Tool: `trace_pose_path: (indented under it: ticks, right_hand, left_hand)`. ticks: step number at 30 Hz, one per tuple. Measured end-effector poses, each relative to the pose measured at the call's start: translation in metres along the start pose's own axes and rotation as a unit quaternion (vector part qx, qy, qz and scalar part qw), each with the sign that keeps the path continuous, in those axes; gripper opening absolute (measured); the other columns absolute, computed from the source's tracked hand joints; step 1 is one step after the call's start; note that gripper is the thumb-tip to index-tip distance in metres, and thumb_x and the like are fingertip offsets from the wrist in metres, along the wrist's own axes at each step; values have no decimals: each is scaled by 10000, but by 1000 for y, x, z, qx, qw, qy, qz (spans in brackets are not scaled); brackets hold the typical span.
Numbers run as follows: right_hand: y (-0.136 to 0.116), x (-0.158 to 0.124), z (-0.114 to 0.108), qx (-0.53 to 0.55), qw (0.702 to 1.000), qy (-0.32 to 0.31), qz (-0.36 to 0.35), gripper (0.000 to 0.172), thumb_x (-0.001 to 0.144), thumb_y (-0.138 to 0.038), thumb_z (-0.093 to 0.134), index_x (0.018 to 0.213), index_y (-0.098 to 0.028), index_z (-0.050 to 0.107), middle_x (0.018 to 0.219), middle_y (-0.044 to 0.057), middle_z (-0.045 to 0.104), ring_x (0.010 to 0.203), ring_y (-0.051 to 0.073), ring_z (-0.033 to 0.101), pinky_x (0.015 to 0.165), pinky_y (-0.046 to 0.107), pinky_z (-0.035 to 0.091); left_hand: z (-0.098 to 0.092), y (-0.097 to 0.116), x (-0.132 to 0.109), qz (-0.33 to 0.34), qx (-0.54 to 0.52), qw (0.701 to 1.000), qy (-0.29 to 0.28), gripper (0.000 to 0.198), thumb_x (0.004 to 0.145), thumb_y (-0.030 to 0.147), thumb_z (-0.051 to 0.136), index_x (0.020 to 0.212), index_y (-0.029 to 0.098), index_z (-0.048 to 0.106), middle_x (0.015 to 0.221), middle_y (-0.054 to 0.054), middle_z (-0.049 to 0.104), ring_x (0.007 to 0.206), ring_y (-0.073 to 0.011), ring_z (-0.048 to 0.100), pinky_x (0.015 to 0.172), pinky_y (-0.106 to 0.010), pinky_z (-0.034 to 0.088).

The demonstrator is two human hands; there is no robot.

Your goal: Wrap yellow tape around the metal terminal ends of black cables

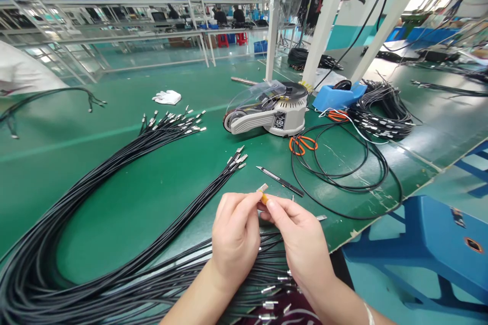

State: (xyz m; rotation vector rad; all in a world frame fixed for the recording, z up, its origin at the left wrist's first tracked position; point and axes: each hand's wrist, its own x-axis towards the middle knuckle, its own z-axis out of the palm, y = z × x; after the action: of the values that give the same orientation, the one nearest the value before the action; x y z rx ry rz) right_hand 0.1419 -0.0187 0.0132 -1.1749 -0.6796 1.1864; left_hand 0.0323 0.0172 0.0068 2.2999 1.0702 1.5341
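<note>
My left hand (236,228) and my right hand (303,236) meet at the front of the green table, fingers pinched around one cable connector (263,188). Its silver metal end points up and away. A small piece of yellow tape (264,199) shows on it between my fingertips. Under my forearms lies a thick bundle of black cables (183,274) with metal ends. It curves round at the left to more connector ends (171,124). Just beyond my hands are a smaller cable group (229,167) and a black utility knife (280,181).
A grey tape dispenser (282,111) stands behind the knife. To its right are orange-handled scissors (303,145), loose black cable loops, a blue holder (337,97) and a coiled cable bundle (385,111). A white glove (166,97) lies farther back. A blue stool (438,244) stands at right.
</note>
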Motion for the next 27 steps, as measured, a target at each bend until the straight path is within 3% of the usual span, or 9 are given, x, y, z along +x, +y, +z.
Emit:
trace_pose_path:
  ticks: [13,19,27]
  right_hand:
    - [7,4,0,23,1000,-7,-1,202,806,-365,669,908,-208,745,912,42,735,884,191,664,851,326,532]
    - [6,7,0,-2,1000,13,-12,188,774,-356,696,868,-198,735,884,36,735,850,181,662,829,320,530]
    - [5,9,2,-34,999,31,-23,191,777,-355,677,827,-173,707,834,38,730,795,177,656,782,320,529]
  left_hand:
    - [0,2,0,-30,24,999,-11,296,841,33,547,1099,170,601,864,-24,619,784,-118,568,721,-243,482]
    - [1,2,3,-98,44,994,-34,148,862,121,554,990,154,620,843,-30,642,758,-128,596,701,-245,487]
    - [-2,5,6,-150,12,987,-59,105,879,164,523,867,178,626,818,-21,615,759,-123,593,666,-225,485]
